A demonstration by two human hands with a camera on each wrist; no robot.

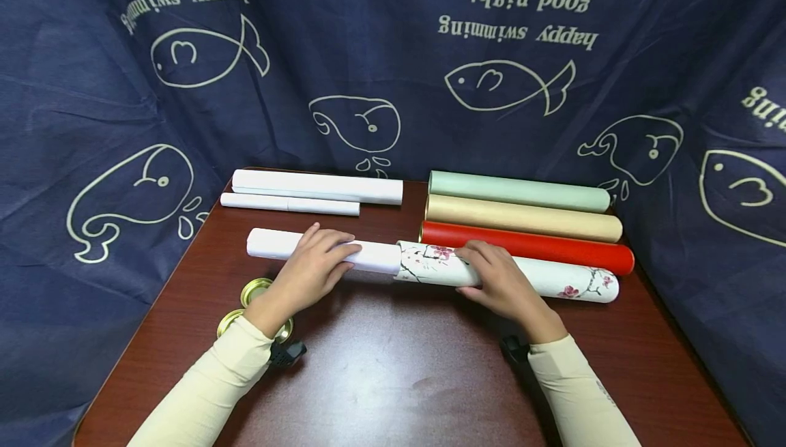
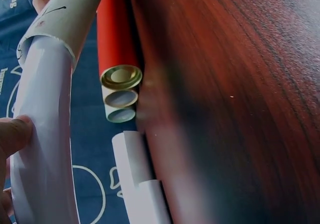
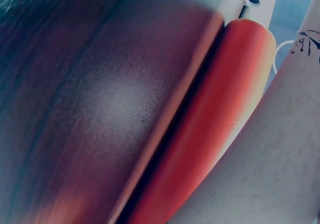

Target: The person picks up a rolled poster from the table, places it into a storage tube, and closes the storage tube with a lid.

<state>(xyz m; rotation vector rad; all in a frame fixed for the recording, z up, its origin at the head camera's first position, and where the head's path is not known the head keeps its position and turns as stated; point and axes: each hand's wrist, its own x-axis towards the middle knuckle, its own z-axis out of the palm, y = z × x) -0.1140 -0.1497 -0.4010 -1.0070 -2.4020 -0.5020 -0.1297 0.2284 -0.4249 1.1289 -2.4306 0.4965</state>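
My left hand (image 1: pixel 314 268) grips a rolled sheet of white paper (image 1: pixel 270 243), its thumb along the near side. The roll's right end sits inside the mouth of a white cardboard tube with plum-blossom print (image 1: pixel 426 266). My right hand (image 1: pixel 500 282) holds that tube round its middle. In the left wrist view the paper (image 2: pixel 45 129) enters the tube's rim (image 2: pixel 47 36); how deep it reaches inside is hidden. The right wrist view shows the tube (image 3: pixel 265 169) large and close, above a red tube (image 3: pixel 210 104), with the right hand out of sight.
Behind the blossom tube lie the red tube (image 1: pixel 528 246), a gold tube (image 1: pixel 522 218) and a pale green tube (image 1: pixel 518 191). Two more white paper rolls, one thick (image 1: pixel 316 185) and one thin (image 1: pixel 288 203), lie back left. Gold lids (image 1: pixel 254 290) lie by the left forearm.
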